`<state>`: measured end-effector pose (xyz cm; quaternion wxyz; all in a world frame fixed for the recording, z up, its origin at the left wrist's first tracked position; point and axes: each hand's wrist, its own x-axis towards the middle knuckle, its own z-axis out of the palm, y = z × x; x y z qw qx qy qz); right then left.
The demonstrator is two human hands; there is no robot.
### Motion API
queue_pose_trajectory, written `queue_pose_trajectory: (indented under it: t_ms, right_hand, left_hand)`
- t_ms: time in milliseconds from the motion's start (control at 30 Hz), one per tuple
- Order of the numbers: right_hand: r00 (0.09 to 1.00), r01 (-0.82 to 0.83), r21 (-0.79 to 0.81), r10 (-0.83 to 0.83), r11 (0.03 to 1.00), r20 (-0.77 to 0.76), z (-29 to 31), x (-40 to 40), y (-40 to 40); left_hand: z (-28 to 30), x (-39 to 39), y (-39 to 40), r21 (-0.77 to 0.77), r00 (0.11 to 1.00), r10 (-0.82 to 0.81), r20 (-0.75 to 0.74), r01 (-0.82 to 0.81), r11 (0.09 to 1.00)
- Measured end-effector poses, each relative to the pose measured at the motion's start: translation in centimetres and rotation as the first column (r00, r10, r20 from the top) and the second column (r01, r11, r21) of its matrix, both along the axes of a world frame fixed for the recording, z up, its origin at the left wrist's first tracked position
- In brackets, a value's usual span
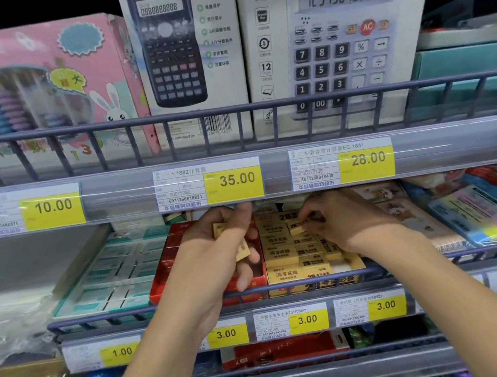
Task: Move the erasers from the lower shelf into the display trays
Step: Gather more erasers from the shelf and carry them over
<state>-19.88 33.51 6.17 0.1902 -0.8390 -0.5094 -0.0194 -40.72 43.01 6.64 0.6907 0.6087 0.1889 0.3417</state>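
Yellow erasers [283, 254] lie packed in a yellow display tray [315, 285] on the middle shelf, centre-right, behind the shelf's front rail [406, 261]. The right hand [348, 223] reaches over the far part of this tray; its thumb and fingertips pinch one single eraser [296, 227], held just above the packed rows. The left hand [214, 249] hovers over the adjoining red tray [164, 280] to the left, fingers curled round a small stack of held erasers [242, 250]; exact count cannot be told. Further left sits a teal tray [96, 288] of wrapped items. On the upper shelf stand two calculator boxes [187, 55] and a pink box [41, 88]. Yellow price labels [307, 319] line the shelf edges.
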Motion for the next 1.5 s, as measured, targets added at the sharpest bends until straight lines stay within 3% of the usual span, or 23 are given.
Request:
queue_pose_trajectory:
  t_ms: [267,333,433,533,667,867,967,1067,1167,1267,1433,1500]
  right_hand:
    - [0.999,-0.039,-0.041,0.038,0.998,-0.032,0.2,0.1,-0.1]
    - [0.994,-0.043,0.096,0.052,0.994,-0.101,0.4,-1.0,-0.9]
    - [0.9,-0.154,0.421,0.302,0.894,-0.313,0.2,-4.8,-2.1]
    - [0.788,-0.232,0.513,0.469,0.827,-0.399,-0.5,-8.3,-2.0]
    - [0.792,-0.129,0.632,0.462,0.764,-0.398,-1.4,-10.3,-1.4]
    - [0.69,-0.044,0.713,0.537,0.7,-0.485,-2.1,-11.6,-1.1]
    - [0.59,0.057,0.769,0.6,0.636,-0.54,-1.8,-11.8,-1.2]
    - [0.458,0.156,0.778,0.653,0.609,-0.604,-1.5,-11.3,-1.3]
    - [0.404,0.19,0.762,0.659,0.619,-0.635,-1.3,-10.3,-1.8]
    - [0.461,0.132,0.752,0.631,0.646,-0.624,-1.1,-9.6,-2.6]
    - [0.656,-0.046,0.693,0.545,0.72,-0.522,-0.9,-9.1,-3.4]
    - [0.78,-0.087,0.625,0.444,0.775,-0.442,-1.2,-9.1,-3.4]
  left_hand:
    - [0.1,0.3,-0.2,0.027,0.999,-0.017,-0.041,0.018,0.999]
    - [0.1,0.5,-0.2,0.036,0.999,-0.014,-0.046,0.016,0.999]
    - [0.0,0.6,-0.2,0.037,0.998,-0.007,-0.059,0.009,0.999]
    - [0.0,0.6,-0.4,0.081,0.994,0.024,-0.104,-0.015,0.997]
    - [-0.1,0.4,-0.5,0.18,0.977,0.06,-0.205,-0.023,0.983]
    - [-0.2,-0.4,-0.2,0.192,0.984,-0.068,-0.164,0.099,0.976]
    - [-0.1,-0.9,-0.4,0.285,0.967,-0.192,-0.166,0.234,0.93]
    - [-0.4,-1.1,0.1,0.27,0.968,-0.201,-0.149,0.235,0.934]
    - [-0.7,-1.7,0.9,0.275,0.967,-0.173,-0.187,0.22,0.936]
    - [-1.0,-2.0,1.4,0.26,0.974,-0.188,-0.13,0.216,0.941]
    - [-0.8,-1.7,0.9,0.241,0.97,-0.217,-0.112,0.238,0.941]
    - [-0.9,-1.5,0.7,0.21,0.978,-0.184,-0.098,0.201,0.957]
